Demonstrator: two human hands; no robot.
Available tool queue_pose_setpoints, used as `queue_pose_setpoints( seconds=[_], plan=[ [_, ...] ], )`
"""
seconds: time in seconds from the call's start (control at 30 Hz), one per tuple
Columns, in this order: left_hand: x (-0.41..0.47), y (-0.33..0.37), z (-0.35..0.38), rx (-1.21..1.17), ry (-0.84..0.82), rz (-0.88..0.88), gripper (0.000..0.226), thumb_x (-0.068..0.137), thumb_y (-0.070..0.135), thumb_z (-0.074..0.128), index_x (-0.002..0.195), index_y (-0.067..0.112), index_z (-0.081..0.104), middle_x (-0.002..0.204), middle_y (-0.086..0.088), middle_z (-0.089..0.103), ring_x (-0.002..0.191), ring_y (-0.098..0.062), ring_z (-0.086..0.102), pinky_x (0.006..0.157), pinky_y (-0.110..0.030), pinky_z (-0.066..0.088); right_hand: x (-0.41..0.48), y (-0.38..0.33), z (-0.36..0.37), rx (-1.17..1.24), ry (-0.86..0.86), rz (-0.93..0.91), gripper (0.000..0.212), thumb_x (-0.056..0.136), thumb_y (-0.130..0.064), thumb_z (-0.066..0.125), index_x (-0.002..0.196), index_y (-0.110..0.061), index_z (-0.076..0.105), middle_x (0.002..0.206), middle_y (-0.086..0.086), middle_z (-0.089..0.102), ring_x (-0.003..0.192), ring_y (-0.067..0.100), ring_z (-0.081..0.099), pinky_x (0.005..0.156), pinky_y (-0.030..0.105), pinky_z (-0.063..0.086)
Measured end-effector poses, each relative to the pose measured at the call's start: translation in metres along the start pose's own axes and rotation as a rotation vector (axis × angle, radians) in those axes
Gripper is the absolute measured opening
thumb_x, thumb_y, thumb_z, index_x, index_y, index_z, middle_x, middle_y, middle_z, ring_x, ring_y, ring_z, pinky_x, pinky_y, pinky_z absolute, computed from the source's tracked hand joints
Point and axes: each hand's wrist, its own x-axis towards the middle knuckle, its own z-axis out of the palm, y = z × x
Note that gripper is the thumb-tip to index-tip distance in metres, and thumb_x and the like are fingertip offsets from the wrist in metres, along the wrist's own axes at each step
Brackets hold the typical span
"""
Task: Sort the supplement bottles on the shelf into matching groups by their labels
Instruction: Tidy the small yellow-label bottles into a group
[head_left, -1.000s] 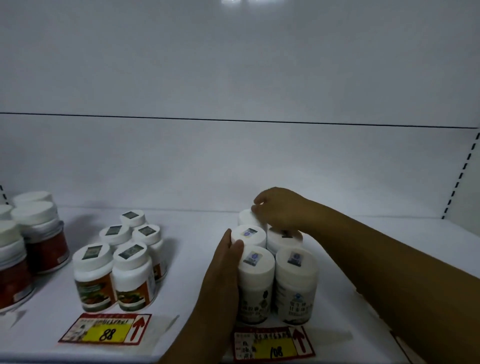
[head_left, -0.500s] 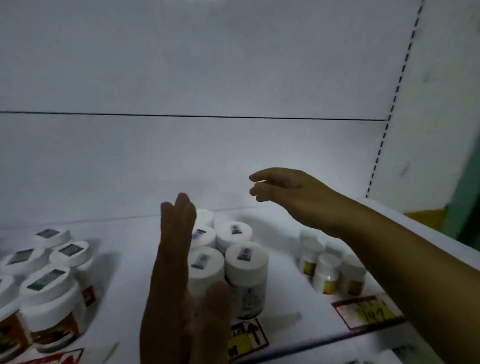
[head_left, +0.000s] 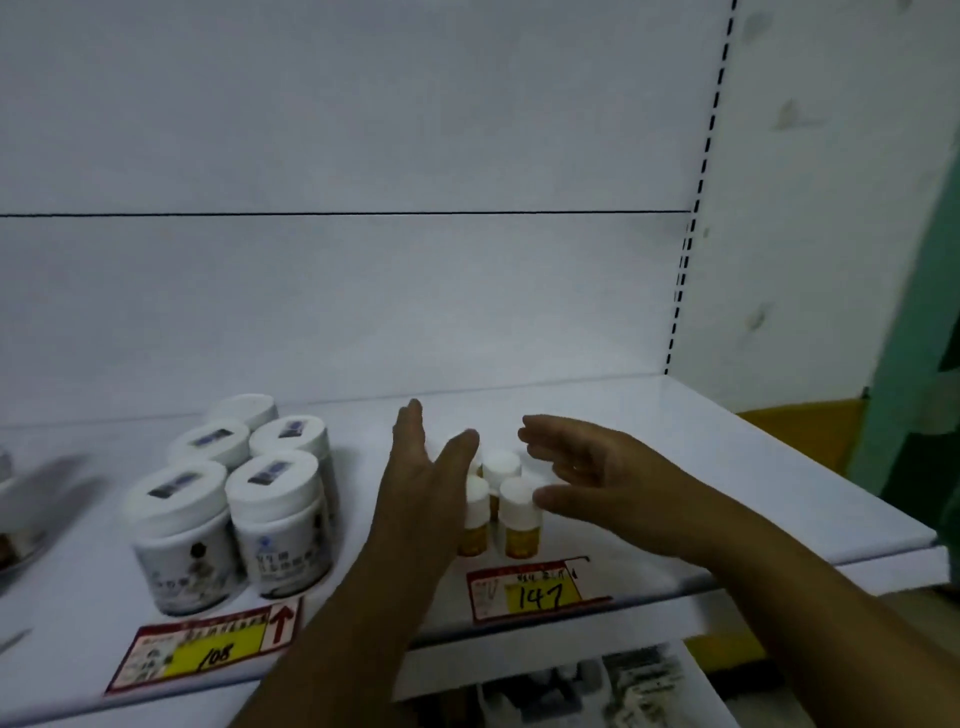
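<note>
Two bare hands are flanking a cluster of small amber bottles (head_left: 521, 525) with white caps near the front of a white shelf (head_left: 701, 467). The left hand (head_left: 426, 478) is standing on edge at the cluster's left side, fingers straight and together, thumb angled out, hiding part of the nearest bottle; whether it is touching the bottles cannot be told. The right hand (head_left: 597, 470) is hovering at the cluster's right, palm facing left, fingers loosely spread and curved, its thumb just beside the front right cap. Neither hand is gripping anything. At least three white caps are showing between the palms, the bottles standing upright and tight together. A red and yellow price tag (head_left: 535, 590) marked 147 is lying on the shelf directly in front of them. Well to the left, five larger white bottles (head_left: 239, 488) are standing upright in a tight group, four carrying small dark stickers on their lids, the rear one plain. A second price tag (head_left: 208, 647) marked 108, with a red arrow, is lying in front of that group.
</note>
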Motion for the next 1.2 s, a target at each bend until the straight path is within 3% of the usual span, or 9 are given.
queue_pose_setpoints(
  seconds=[0.1,0.23,0.4,0.53,0.77,0.9,0.97,1.1,1.2],
  plan=[
    [0.001,0.000,0.004,0.037,-0.048,-0.034,0.067,0.095,0.029,0.047,0.151,0.027,0.010,0.161,0.001,0.010,0.145,-0.020,0.018,0.116,-0.041,0.021,0.002,0.010,0.002,-0.029,-0.033,-0.037,0.075,0.073,-0.025,0.076,0.138,-0.029,0.038,0.139,-0.009,0.048,0.122,-0.004,0.045,0.100,0.013,0.038],
    [-0.001,-0.002,0.010,0.001,-0.109,-0.089,0.061,0.095,0.021,0.044,0.150,0.029,0.018,0.156,0.001,0.025,0.132,-0.017,0.037,0.101,-0.032,0.037,0.007,0.019,0.006,-0.065,-0.031,-0.103,0.071,0.071,-0.026,0.078,0.130,-0.041,0.041,0.129,-0.018,0.052,0.114,-0.009,0.050,0.096,0.013,0.042],
    [0.002,-0.009,0.011,-0.002,-0.163,-0.083,0.057,0.093,0.022,0.045,0.146,0.021,0.025,0.150,-0.015,0.036,0.128,-0.039,0.043,0.103,-0.053,0.040,0.004,0.027,0.005,0.025,-0.013,-0.162,0.061,0.074,-0.016,0.075,0.111,-0.052,0.043,0.112,-0.030,0.054,0.108,-0.013,0.054,0.090,0.011,0.045],
    [0.000,-0.012,0.011,-0.090,-0.197,-0.099,0.059,0.094,0.028,0.044,0.145,0.042,0.020,0.151,0.003,0.035,0.126,-0.025,0.047,0.104,-0.049,0.041,0.004,0.032,0.004,0.049,-0.012,-0.175,0.060,0.074,-0.015,0.075,0.110,-0.053,0.044,0.109,-0.029,0.056,0.107,-0.012,0.055,0.088,0.012,0.047],
    [0.001,-0.016,0.010,-0.098,-0.220,-0.112,0.065,0.082,0.043,0.048,0.143,0.046,0.024,0.152,0.009,0.031,0.127,-0.022,0.045,0.103,-0.049,0.041,0.005,0.035,0.003,0.085,-0.039,-0.174,0.058,0.075,-0.015,0.074,0.113,-0.049,0.047,0.112,-0.026,0.059,0.110,-0.006,0.057,0.092,0.019,0.048],
    [0.001,-0.019,0.008,-0.176,-0.210,-0.131,0.057,0.088,0.045,0.046,0.142,0.045,0.027,0.153,0.011,0.031,0.126,-0.020,0.045,0.102,-0.046,0.041,0.005,0.034,0.005,0.110,-0.040,-0.150,0.060,0.069,-0.044,0.071,0.122,-0.045,0.042,0.129,-0.017,0.055,0.119,0.002,0.053,0.098,0.027,0.047],
    [0.004,-0.021,0.007,-0.245,-0.206,-0.181,0.057,0.088,0.048,0.047,0.143,0.039,0.032,0.153,0.006,0.034,0.127,-0.023,0.046,0.105,-0.048,0.038,0.005,0.034,0.005,0.097,-0.017,-0.129,0.072,0.062,-0.063,0.060,0.127,-0.045,0.036,0.134,-0.017,0.049,0.121,0.000,0.048,0.098,0.022,0.045],
    [0.007,-0.024,0.007,-0.344,-0.264,-0.283,0.068,0.084,0.057,0.049,0.144,0.030,0.034,0.148,-0.010,0.043,0.126,-0.034,0.050,0.106,-0.055,0.037,0.005,0.033,0.005,0.096,-0.044,-0.116,0.075,0.067,-0.065,0.049,0.136,-0.037,0.035,0.129,-0.024,0.046,0.114,-0.012,0.045,0.091,0.010,0.043],
    [0.006,-0.023,0.007,-0.284,-0.284,-0.276,0.074,0.078,0.065,0.048,0.143,0.033,0.035,0.147,-0.011,0.044,0.123,-0.036,0.052,0.103,-0.055,0.040,0.004,0.032,0.006,0.061,-0.074,-0.107,0.062,0.064,-0.065,0.053,0.122,-0.052,0.034,0.114,-0.037,0.045,0.106,-0.022,0.046,0.089,0.006,0.042]
  ],
)
